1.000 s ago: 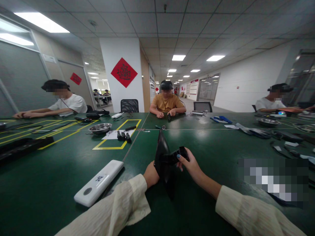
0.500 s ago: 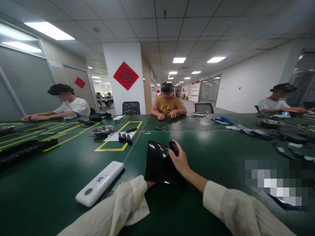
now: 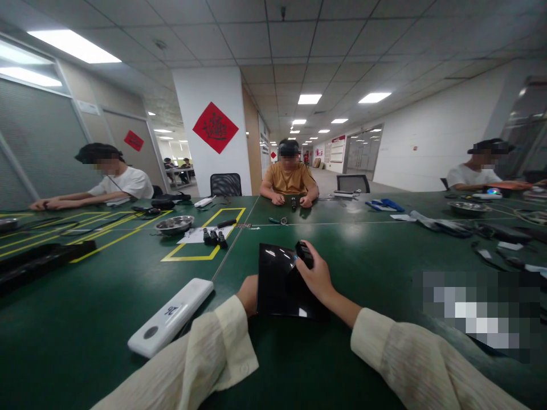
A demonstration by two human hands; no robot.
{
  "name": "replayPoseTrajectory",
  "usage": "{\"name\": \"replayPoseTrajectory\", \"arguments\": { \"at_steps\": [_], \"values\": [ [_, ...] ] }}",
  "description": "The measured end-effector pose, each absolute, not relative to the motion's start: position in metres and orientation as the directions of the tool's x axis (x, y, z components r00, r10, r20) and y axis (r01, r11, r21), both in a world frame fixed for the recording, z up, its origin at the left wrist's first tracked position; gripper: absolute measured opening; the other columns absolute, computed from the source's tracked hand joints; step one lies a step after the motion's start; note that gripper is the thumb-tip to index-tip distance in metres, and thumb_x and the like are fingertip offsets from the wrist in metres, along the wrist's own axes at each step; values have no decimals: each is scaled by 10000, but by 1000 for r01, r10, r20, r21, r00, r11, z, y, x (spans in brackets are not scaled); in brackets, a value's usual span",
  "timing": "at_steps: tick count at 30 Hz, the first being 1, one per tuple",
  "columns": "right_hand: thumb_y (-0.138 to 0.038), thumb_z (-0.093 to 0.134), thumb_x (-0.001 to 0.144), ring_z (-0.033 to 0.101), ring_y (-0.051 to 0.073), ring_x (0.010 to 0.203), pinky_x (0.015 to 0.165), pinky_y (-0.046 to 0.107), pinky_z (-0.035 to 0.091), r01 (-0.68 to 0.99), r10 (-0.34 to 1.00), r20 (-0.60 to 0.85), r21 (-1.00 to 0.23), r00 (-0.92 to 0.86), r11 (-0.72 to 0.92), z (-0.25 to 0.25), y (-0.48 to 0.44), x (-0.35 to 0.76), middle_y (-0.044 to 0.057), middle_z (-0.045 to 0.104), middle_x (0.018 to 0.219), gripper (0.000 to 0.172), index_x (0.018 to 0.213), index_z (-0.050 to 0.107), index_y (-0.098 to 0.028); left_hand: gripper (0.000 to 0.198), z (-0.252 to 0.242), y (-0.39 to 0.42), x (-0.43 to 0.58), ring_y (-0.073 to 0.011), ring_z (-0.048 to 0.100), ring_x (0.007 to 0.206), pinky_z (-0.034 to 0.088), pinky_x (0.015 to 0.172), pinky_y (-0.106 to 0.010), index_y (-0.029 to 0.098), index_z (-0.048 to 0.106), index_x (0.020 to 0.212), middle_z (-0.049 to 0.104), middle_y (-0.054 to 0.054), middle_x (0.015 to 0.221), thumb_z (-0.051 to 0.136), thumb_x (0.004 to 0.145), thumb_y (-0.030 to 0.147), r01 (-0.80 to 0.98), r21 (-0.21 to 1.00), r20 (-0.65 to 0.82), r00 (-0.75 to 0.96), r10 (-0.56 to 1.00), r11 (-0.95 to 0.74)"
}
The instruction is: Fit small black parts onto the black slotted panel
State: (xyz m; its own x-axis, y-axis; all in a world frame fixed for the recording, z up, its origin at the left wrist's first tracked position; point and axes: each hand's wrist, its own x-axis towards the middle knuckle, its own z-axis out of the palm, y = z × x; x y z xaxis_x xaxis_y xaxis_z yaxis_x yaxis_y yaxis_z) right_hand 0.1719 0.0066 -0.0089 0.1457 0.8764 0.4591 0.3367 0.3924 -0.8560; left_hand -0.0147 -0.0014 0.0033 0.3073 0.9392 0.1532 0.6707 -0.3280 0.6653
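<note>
Where the cream sleeves meet the near edge of the green table [image 3: 106,296], the person has a glossy black panel [image 3: 277,285] lying almost flat between both hands. The left hand [image 3: 248,294] butts against the panel's near left edge, I would say to brace it. Its fingers are hidden behind the panel and the cuff, so I cannot tell whether they curl under or just press. The right hand [image 3: 318,278] lies across the panel's right side with its fingers closed over a small black fitting [image 3: 304,253] at the far corner, seemingly holding that piece against the panel. How the fitting joins the panel is covered by the fingers.

Just left of the sleeves lies a white oblong device [image 3: 171,318], set slantwise and apart from the hands. To the right, a blurred patch [image 3: 478,310] hides whatever lies there.

Further off are a yellow taped rectangle [image 3: 204,238] with a few small black parts [image 3: 213,237] on a sheet of paper, and a metal bowl [image 3: 174,224] beside it. Across the table a person in a mustard shirt [image 3: 290,179] handles something too small to make out. Two others sit at the far left [image 3: 122,182] and far right [image 3: 472,176].
</note>
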Motion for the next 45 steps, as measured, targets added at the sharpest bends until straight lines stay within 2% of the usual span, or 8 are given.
{"name": "replayPoseTrajectory", "arguments": {
  "at_steps": [2, 4, 8, 12, 17, 23, 28, 45],
  "values": [
    [-406, 537, 745, 578, 226, 996, 872, 370, 437, 374, 875, 462, -845, 149, 382, -9, 7, 172, 58, 643, 1031, 560, 1265, 459, -212, 110, 13, 5, -26, -339, 634, 825, 459, 757, -461, 156, 651, 692, 678, -146, 790, 609, 707, 256, 883, 292, 55, 368, 928, -368],
    [-419, 531, 746, 588, 227, 966, 852, 363, 441, 420, 872, 466, -829, 150, 370, -7, 6, 172, 57, 649, 1001, 555, 1256, 468, -208, 192, 22, 9, -34, -344, 637, 841, 463, 713, -462, 136, 624, 905, 670, -177, 830, 491, 785, 203, 962, 56, 80, 262, 962, -266],
    [-470, 518, 751, 604, 225, 854, 776, 348, 447, 567, 858, 499, -745, 123, 352, -2, 0, 168, 61, 655, 930, 579, 1258, 471, -196, 282, 28, 14, -41, -328, 640, 871, 472, 682, -418, 78, 563, 974, 656, -216, 858, 322, 830, 103, 995, -76, 146, 74, 986, -64],
    [-523, 517, 753, 580, 211, 742, 762, 354, 410, 752, 811, 582, -503, -69, 425, 1, -5, 162, 45, 631, 751, 598, 1245, 492, -184, 285, 20, 19, -40, -312, 643, 859, 462, 687, -395, 87, 522, 979, 656, -205, 864, 273, 865, 164, 1000, -12, 180, -1, 984, 3],
    [-534, 519, 740, 483, 277, 936, 826, 422, 357, 855, 687, 698, -215, -203, 472, -1, -19, 159, 144, 560, 997, 742, 1326, 380, -101, 277, 7, 27, -37, -255, 639, 854, 432, 702, -341, 163, 466, 997, 656, -151, 945, 237, 908, 290, 980, 200, 163, -34, 986, 0],
    [-421, 442, 809, 413, 256, 1056, 928, 410, 303, 662, 532, 585, 11, -612, 749, -1, -57, 144, 109, 506, 1118, 498, 1253, 474, -199, 194, -6, 35, -32, -177, 604, 674, 390, 604, -260, 198, 447, 933, 609, -27, 671, 271, 874, 254, 800, 582, 274, -26, 961, -144],
    [-560, 416, 807, 313, 257, 1231, 1034, 431, 196, 599, 567, 390, -50, -725, 799, -3, -65, 134, 87, 436, 1306, 564, 1271, 462, -243, 149, -7, 33, -25, -127, 461, 440, 348, 487, -225, 206, 422, 885, 428, 85, 445, 320, 816, 290, 487, 841, 290, -35, 956, -237],
    [-460, 312, 887, 238, 327, 1303, 1000, 617, 129, 752, 737, 273, -65, -619, 656, -5, -45, 146, 83, 373, 1392, 443, 1289, 435, -316, 196, -7, 26, -23, -101, 394, 381, 309, 452, -211, 211, 454, 834, 396, 108, 401, 382, 784, 386, 374, 880, 307, 21, 951, -293]
  ]
}}
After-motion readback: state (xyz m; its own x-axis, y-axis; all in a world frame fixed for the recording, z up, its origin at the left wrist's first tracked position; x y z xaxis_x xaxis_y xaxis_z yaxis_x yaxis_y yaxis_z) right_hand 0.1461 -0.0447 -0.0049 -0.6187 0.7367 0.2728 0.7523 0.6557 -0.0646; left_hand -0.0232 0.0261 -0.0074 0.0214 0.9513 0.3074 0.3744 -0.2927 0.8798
